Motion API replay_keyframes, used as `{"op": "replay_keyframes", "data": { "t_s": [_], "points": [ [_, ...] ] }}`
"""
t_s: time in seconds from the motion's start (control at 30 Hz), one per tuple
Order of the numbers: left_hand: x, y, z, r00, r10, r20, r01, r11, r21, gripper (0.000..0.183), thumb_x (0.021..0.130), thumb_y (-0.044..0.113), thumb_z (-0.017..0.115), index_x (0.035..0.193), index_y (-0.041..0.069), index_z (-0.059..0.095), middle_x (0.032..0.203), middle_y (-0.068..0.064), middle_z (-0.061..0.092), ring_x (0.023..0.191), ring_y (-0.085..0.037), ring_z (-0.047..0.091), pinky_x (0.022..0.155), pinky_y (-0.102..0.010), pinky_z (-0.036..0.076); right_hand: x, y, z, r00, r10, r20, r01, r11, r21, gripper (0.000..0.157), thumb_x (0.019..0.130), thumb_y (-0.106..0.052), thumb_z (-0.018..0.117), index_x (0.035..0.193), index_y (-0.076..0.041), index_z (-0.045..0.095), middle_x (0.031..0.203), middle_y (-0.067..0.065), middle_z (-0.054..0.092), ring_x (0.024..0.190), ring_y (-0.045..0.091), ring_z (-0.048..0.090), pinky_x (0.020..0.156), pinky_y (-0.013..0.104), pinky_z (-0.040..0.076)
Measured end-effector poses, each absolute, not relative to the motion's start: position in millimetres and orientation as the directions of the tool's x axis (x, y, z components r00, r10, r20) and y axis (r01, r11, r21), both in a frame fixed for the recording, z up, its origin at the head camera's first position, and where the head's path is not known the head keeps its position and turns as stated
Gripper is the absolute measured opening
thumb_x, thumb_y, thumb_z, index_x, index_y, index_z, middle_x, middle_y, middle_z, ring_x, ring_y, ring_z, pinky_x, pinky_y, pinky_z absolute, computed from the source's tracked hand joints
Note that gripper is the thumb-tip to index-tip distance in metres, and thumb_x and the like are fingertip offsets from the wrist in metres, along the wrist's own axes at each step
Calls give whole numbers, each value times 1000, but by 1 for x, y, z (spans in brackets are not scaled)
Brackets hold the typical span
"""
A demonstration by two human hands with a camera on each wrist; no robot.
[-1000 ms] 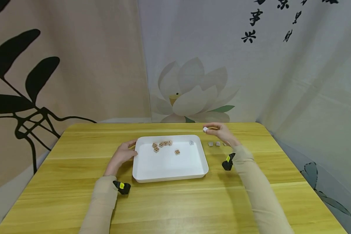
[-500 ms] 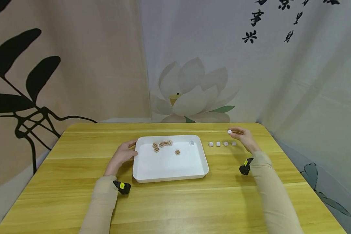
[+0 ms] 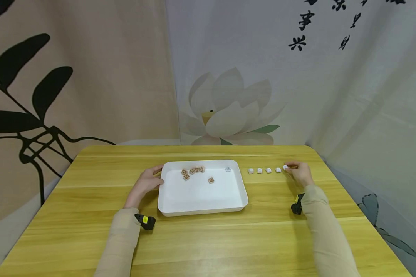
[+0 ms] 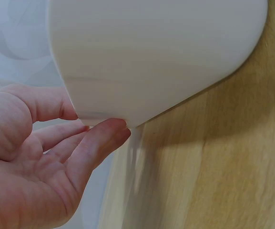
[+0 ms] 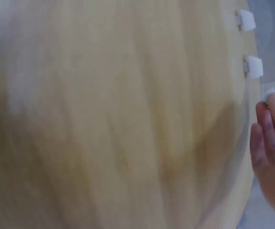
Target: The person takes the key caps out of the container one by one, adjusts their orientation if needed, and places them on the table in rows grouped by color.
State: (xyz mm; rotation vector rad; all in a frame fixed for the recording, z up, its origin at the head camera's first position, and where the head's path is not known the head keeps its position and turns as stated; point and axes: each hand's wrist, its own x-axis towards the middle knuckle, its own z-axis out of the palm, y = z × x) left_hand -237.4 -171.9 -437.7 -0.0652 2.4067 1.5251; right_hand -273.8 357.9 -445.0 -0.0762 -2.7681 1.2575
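At the right end of a short row on the table, my right hand [image 3: 299,174] pinches a small white keycap [image 3: 285,167] between thumb and fingers. It is low over the wood, close beside the last white keycap [image 3: 278,170] of the row. In the right wrist view the pinched keycap [image 5: 269,93] is mostly covered by the fingertips. My left hand [image 3: 146,183] holds the left wall of a shallow white tray [image 3: 201,198]. The left wrist view shows its thumb and fingers at the tray's rim [image 4: 104,95].
Several brown keycaps [image 3: 197,169] lie in the tray's back left, with one brown keycap [image 3: 211,180] nearer its middle. A single white keycap [image 3: 227,169] sits at its back right. The wooden table [image 3: 208,246] ends at a printed curtain [image 3: 235,77].
My right hand has carried the white keycap rightward past the row, then lowered it to the row's right end. My left hand and the tray have stayed put.
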Motion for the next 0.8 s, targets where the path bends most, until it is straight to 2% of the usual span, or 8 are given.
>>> {"op": "replay_keyframes", "data": {
  "t_s": [0.1, 0.27, 0.53, 0.8],
  "points": [
    [-238, -172, -438, -957, 114, -267, -193, 436, 879, 72, 85, -1, 51, 150, 2, 23, 155, -20, 25, 130, -35, 45, 89, -36, 53, -274, 360, -449, -994, 86, 70, 6, 675, -737, 28, 88, -13, 64, 109, 5, 67, 109, 26, 66, 90, 28, 64, 69, 25, 49],
    [-238, -172, -439, -957, 115, -265, -191, 434, 880, 71, 85, -1, 51, 150, 1, 23, 155, -21, 25, 127, -35, 46, 89, -37, 53, -277, 358, -455, -994, 103, 37, 48, 713, -700, 29, 91, -8, 59, 116, 7, 63, 117, 30, 62, 107, 42, 58, 86, 41, 51],
    [-238, -173, -439, -956, 115, -270, -196, 434, 879, 71, 85, -1, 52, 150, 2, 23, 156, -20, 25, 130, -35, 44, 90, -37, 53, -278, 356, -458, -991, 129, 29, 75, 727, -682, 30, 92, -5, 56, 118, 10, 61, 119, 32, 60, 107, 42, 56, 90, 46, 48],
    [-238, -173, -439, -957, 111, -269, -196, 437, 878, 71, 85, -1, 51, 150, 2, 23, 155, -20, 26, 128, -35, 46, 86, -33, 53, -279, 358, -460, -991, 129, 42, 69, 746, -662, 30, 91, -3, 57, 116, 11, 61, 112, 32, 61, 104, 43, 57, 89, 47, 48]
  ]
}}
